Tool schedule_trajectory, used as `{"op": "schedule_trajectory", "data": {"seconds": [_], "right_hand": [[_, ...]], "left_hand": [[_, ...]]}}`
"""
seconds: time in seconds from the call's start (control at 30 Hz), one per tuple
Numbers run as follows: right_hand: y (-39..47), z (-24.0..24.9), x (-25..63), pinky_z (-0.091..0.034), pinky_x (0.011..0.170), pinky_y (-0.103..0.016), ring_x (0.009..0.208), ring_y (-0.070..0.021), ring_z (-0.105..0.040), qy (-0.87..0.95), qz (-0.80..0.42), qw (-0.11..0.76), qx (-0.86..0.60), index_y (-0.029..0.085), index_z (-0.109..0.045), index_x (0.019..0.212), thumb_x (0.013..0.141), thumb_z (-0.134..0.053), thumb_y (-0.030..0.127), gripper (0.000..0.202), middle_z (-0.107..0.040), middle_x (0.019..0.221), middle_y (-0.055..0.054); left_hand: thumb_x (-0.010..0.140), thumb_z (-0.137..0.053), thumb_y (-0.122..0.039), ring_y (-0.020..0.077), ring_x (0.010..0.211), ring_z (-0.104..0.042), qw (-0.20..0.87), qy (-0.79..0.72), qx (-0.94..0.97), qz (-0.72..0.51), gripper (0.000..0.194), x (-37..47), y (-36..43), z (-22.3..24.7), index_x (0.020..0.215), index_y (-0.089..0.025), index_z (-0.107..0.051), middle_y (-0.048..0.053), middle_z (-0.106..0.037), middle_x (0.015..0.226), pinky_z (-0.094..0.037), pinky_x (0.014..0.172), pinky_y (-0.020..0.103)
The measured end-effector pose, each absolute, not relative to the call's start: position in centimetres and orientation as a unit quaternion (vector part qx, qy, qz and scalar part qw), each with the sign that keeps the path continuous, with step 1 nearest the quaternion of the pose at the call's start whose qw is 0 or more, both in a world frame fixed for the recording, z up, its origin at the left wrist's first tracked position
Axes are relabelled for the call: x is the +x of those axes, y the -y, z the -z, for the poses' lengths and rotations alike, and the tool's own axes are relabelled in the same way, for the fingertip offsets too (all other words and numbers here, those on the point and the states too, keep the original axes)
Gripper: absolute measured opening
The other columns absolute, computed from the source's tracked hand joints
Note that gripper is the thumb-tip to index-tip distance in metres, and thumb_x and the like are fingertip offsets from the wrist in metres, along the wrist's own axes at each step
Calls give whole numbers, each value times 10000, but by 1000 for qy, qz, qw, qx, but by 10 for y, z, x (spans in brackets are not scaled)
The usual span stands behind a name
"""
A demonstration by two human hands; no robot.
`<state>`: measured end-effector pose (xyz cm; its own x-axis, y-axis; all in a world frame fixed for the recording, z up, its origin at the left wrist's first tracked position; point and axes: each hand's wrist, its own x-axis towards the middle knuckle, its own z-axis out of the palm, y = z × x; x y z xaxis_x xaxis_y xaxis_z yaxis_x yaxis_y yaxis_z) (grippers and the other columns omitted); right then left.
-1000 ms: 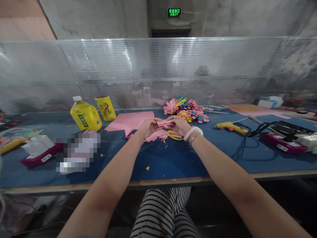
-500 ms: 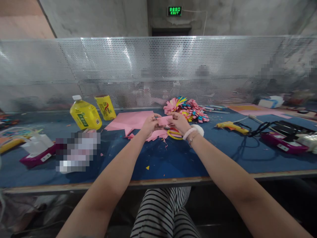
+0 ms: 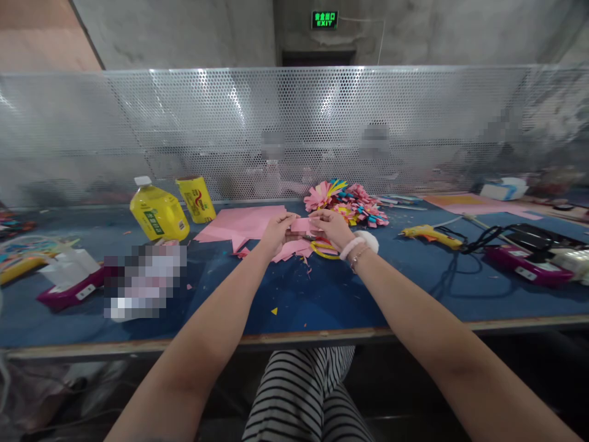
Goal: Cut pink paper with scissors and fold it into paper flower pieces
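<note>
A small pink paper piece (image 3: 302, 225) is stretched between my two hands above the blue table. My left hand (image 3: 278, 232) pinches its left end, and my right hand (image 3: 332, 226) grips the right end. Yellow-handled scissors (image 3: 324, 250) lie just under my right hand, partly hidden by it. Cut pink scraps (image 3: 294, 249) are scattered below the hands. A large pink sheet (image 3: 234, 224) lies flat to the left. Behind my right hand is a pile of pink, blue and yellow paper flowers (image 3: 356, 205).
A yellow liquid bottle (image 3: 159, 212) and a yellow can (image 3: 197, 199) stand at the left. Purple power strips (image 3: 529, 265) lie on both sides. A yellow glue gun (image 3: 430, 236) with cables is at the right. A perforated metal screen (image 3: 221, 123) rises behind.
The small pink paper has turned slightly and sits more level, with the fingers of both hands shifted a little along it. Everything else stays put.
</note>
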<state>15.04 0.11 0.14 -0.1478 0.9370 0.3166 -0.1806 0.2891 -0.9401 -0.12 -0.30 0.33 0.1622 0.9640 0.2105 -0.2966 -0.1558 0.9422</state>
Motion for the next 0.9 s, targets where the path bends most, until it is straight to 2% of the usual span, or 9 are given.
{"op": "schedule_trajectory", "data": {"seconds": [0.3,0.63,0.77,0.9], "right_hand": [[-5,1,152,-498,602,-241,611,-64,-485,593,-476,562,-323,167,-580,781,599,-623,250,204,-497,672,28],[-7,3,152,-488,620,-255,616,-72,-513,614,-455,560,-319,166,-580,781,615,-604,263,193,-534,714,16],[-9,3,153,-471,590,-250,582,-78,-512,645,-399,557,-339,150,-575,783,620,-597,245,189,-543,676,11],[-7,2,153,-459,579,-241,574,-81,-509,672,-349,548,-356,139,-567,790,632,-587,239,189,-547,654,6]], "left_hand": [[687,-587,-206,142,533,-614,585,-346,501,-536,138,-8,0,-3,816,-161,-601,16,-589,689,-517,531,285],[657,-628,-193,142,583,-617,607,-339,480,-535,149,-11,-3,-3,797,-148,-600,39,-610,734,-520,593,284],[631,-644,-165,140,598,-616,598,-339,495,-530,144,-10,-2,-3,758,-134,-583,23,-598,690,-518,611,284],[621,-659,-173,99,509,-582,558,-353,553,-507,197,-6,1,-2,794,-133,-573,8,-595,634,-502,559,253]]}}
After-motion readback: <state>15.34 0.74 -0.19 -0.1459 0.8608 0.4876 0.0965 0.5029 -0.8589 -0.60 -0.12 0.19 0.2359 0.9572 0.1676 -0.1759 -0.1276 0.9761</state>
